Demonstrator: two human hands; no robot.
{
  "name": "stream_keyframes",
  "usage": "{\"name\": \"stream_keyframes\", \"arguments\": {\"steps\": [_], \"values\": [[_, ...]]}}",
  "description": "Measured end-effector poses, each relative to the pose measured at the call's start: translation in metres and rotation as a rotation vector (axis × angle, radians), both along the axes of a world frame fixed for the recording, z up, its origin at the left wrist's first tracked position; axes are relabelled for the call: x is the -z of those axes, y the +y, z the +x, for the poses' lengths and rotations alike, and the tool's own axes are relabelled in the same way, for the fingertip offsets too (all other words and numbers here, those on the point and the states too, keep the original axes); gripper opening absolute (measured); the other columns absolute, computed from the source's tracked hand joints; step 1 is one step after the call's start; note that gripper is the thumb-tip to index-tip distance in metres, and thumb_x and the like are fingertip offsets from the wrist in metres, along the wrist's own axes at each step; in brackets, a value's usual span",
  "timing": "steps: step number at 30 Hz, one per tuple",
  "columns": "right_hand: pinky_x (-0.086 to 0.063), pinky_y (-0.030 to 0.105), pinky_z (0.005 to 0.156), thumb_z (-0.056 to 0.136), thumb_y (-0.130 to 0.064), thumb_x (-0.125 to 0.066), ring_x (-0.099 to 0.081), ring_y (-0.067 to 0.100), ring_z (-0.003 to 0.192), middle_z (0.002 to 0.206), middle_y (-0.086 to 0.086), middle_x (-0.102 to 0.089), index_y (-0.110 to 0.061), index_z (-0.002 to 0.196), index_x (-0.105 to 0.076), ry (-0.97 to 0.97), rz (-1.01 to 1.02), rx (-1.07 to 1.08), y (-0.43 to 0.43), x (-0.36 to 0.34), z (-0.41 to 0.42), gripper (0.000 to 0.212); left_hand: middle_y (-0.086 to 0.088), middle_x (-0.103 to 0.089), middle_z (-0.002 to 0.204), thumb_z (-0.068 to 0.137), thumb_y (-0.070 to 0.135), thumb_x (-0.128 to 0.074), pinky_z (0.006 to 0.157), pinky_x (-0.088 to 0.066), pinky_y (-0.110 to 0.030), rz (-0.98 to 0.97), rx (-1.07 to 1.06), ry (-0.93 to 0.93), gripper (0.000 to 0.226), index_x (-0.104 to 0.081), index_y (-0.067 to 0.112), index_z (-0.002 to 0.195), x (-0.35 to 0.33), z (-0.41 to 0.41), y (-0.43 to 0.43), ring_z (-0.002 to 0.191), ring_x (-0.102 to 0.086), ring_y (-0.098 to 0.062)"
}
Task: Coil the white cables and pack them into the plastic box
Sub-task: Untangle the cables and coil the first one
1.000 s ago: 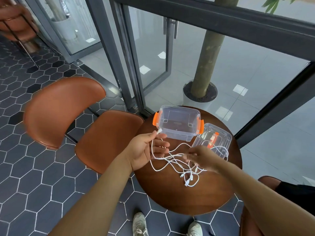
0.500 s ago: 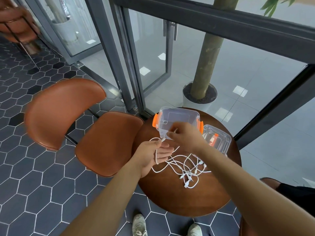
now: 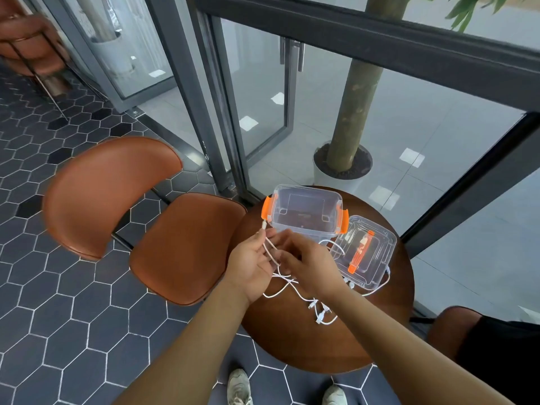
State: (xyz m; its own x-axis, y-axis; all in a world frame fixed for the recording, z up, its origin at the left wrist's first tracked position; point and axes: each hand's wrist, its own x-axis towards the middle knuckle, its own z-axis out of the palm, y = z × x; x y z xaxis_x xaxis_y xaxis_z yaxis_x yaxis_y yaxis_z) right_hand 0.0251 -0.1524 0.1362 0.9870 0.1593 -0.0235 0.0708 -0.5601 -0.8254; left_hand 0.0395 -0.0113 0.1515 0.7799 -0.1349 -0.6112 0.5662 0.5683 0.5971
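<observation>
A tangle of white cables [image 3: 317, 308] lies on the round brown table [image 3: 336, 340]. My left hand [image 3: 251, 267] pinches one cable near its plug, which sticks up beside the box. My right hand [image 3: 309, 264] is close against the left and grips the same cable, wrapping it over the left fingers. The clear plastic box [image 3: 305, 211] with orange clips stands open at the table's far edge. Its lid [image 3: 366, 254] lies to the right of it, with a cable loop running under it.
A brown chair [image 3: 152, 217] stands left of the table. Glass doors and a potted tree trunk [image 3: 347, 135] lie beyond it. A second brown seat [image 3: 453, 328] shows at the right, my shoes [image 3: 239, 387] below.
My right hand has come back from the box's front toward me and closed in on the left hand with the cable. The left hand has held its place.
</observation>
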Motion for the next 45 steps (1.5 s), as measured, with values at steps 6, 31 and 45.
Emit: {"name": "stream_keyframes", "arguments": {"steps": [6, 31, 45], "values": [[-0.046, 0.017, 0.063, 0.102, -0.026, -0.055, -0.062, 0.005, 0.067, 0.073, -0.008, -0.066, -0.023, 0.117, -0.07, -0.076, -0.049, -0.213, -0.016, 0.021, -0.02, 0.021, -0.019, -0.076, 0.089, 0.108, 0.024, -0.034, 0.082, -0.053, -0.043, -0.161, -0.127, -0.028, 0.035, -0.061, 0.002, 0.1, -0.007, 0.005, 0.014, 0.083, -0.077, -0.032], [-0.044, 0.034, 0.053, 0.1, -0.017, -0.053, -0.049, 0.016, 0.05, 0.059, 0.004, -0.053, 0.005, 0.082, -0.064, 0.318, 0.198, 0.027, -0.006, -0.044, 0.031, 0.03, -0.019, -0.069, 0.124, 0.107, 0.018, -0.039, 0.102, -0.051, -0.046, 0.22, 0.393, -0.179, 0.036, -0.061, -0.004, 0.123, -0.009, -0.015, 0.019, 0.119, -0.065, -0.031], [-0.054, 0.035, 0.059, 0.101, -0.024, -0.049, -0.064, 0.021, 0.068, 0.081, 0.0, -0.069, -0.022, 0.114, -0.061, -0.223, -0.346, -0.168, 0.009, -0.022, -0.003, 0.018, -0.014, -0.069, 0.108, 0.107, 0.022, -0.04, 0.093, -0.05, -0.032, 0.19, 0.076, -0.092, 0.035, -0.065, -0.001, 0.116, -0.005, -0.017, 0.005, 0.097, -0.067, -0.019]]}}
